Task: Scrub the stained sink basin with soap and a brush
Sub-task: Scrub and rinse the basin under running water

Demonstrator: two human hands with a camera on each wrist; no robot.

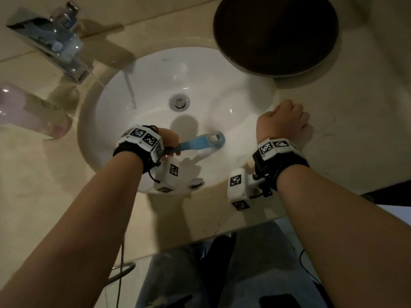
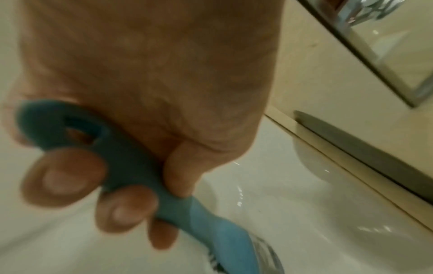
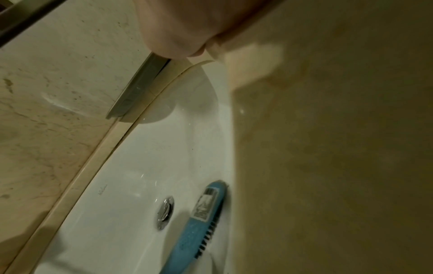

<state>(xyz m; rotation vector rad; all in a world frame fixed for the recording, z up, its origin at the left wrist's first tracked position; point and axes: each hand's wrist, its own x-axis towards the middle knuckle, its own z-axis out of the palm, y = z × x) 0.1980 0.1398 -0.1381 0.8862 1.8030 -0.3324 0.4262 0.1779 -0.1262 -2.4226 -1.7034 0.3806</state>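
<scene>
The white sink basin (image 1: 222, 92) is set into a beige stone counter, with its chrome drain (image 1: 179, 102) in the middle. My left hand (image 1: 169, 141) grips the handle of a blue brush (image 1: 200, 143), whose head lies bristles-down on the basin's near right wall, with white suds beside it. In the left wrist view my fingers (image 2: 63, 178) curl round the brush handle (image 2: 131, 166). The right wrist view shows the brush (image 3: 201, 209) next to the drain (image 3: 165, 211). My right hand (image 1: 282, 121) rests as a fist on the counter at the basin's right rim, holding nothing.
A chrome faucet (image 1: 66, 47) at the back left runs a thin stream of water (image 1: 131, 90) into the basin. A dark round dish (image 1: 275, 34) sits on the counter behind the basin. A pink bottle (image 1: 29, 112) lies at the left.
</scene>
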